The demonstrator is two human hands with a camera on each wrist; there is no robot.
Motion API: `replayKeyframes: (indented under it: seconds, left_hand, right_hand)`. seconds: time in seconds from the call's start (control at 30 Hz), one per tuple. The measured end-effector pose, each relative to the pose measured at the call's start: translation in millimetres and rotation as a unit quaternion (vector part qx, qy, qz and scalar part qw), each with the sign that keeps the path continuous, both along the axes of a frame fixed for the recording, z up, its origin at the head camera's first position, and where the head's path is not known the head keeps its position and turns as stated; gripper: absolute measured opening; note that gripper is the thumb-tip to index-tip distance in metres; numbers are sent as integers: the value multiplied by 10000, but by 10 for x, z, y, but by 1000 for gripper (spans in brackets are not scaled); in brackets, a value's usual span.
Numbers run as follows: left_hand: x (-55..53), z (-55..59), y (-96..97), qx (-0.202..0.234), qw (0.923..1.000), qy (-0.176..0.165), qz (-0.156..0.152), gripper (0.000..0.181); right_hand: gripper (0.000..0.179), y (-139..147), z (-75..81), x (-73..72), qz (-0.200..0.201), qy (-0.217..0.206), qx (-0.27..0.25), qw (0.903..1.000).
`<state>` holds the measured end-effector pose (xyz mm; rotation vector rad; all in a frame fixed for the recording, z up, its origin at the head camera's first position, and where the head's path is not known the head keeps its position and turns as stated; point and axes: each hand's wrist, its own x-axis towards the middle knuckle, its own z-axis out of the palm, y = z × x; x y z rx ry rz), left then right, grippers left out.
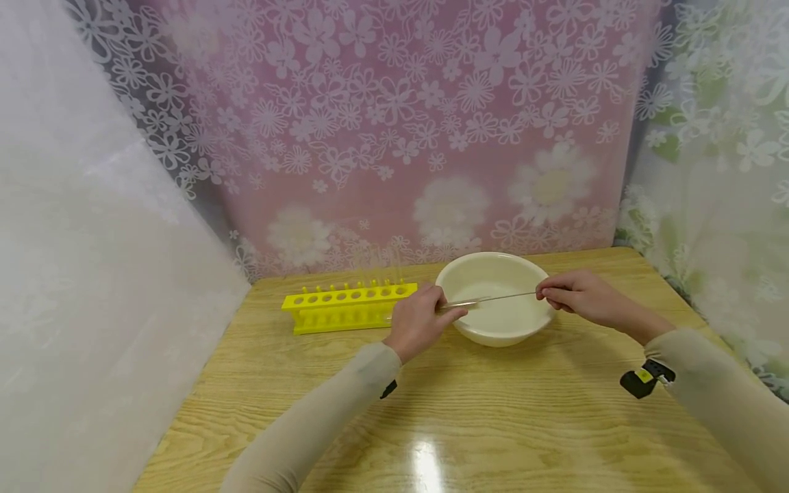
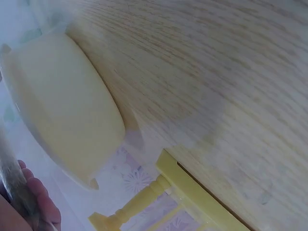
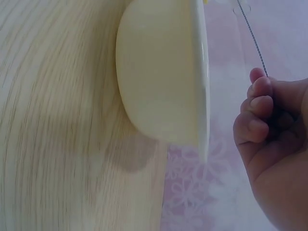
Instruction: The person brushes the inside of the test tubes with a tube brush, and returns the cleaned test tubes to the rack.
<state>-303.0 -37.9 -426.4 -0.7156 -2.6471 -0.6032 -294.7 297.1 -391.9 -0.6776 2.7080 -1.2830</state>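
Over the left side of a cream basin (image 1: pixel 493 336), my left hand (image 1: pixel 420 322) grips a clear glass test tube (image 1: pixel 457 305), its mouth pointing right. The tube (image 2: pixel 15 180) lies across the curled fingers in the left wrist view. A thin twisted-wire test tube brush (image 1: pixel 508 296) runs into the tube's mouth; its bristles are hard to make out. At the basin's right rim, my right hand (image 1: pixel 578 296) pinches the free end of that wire. The right wrist view shows the wire (image 3: pixel 253 38) between thumb and forefinger, the other fingers curled in.
A yellow test tube rack (image 1: pixel 348 296) stands left of the basin, with several clear tubes (image 1: pixel 397 263) upright on its back pegs. Both stand on a wood-grain table (image 1: pixel 481 411). Flowered curtains (image 1: pixel 401 137) hang behind and at the sides.
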Motion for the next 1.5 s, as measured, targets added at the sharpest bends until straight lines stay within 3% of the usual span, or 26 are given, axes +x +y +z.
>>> replayKeyframes:
  seconds: [0.43,0.57,0.63,0.73,0.83,0.9,1.0,1.13,1.2,1.23,1.3,1.33,1.37,1.4,1.5]
  left_hand:
    - [16,11,165,-263,9996,106,-92,43]
    - [32,13,182,-253,9996,25,-80,42]
    - [40,19,176,-172,9997,-141,-113,42]
    - [47,45,156,74,9990,-409,-133,43]
    - [46,71,131,311,9975,-617,-124,43]
    - [41,74,116,394,9967,-700,-141,42]
    - [37,74,104,494,9949,-851,-227,42]
    - [20,80,70,620,9923,-1026,-325,41]
    - [11,84,48,638,9912,-1104,-364,41]
    - [9,88,36,642,9907,-1142,-375,41]
    - [6,90,14,616,9905,-1163,-391,41]
    - [5,92,7,588,9910,-1133,-391,41]
    - [3,91,2,550,9918,-1083,-389,41]
    - [2,88,-1,525,9926,-1028,-379,42]
    - [-4,68,-5,354,9960,-739,-370,43]
  right_hand:
    - [25,-394,-74,-32,597,-117,-90,9981]
    - [25,-414,-75,12,524,-114,7,9986]
    - [23,-415,-72,59,420,141,195,9988]
    - [17,-430,-72,126,311,1185,632,9905]
    - [16,-461,-92,153,290,2618,1053,9589]
    - [21,-472,-114,152,307,3504,1221,9281]
    - [12,-458,-148,142,411,4509,1320,8818]
    - [43,-438,-154,108,660,5289,1474,8332]
    - [44,-440,-139,98,833,5554,1537,8130]
    - [43,-443,-132,98,898,5615,1545,8079]
    - [40,-450,-124,105,980,5589,1511,8095]
    - [35,-452,-121,108,980,5452,1437,8200]
    - [28,-452,-119,112,966,5197,1346,8381]
    - [22,-449,-117,119,939,4826,1230,8621]
    - [11,-437,-94,137,851,3049,608,9466]
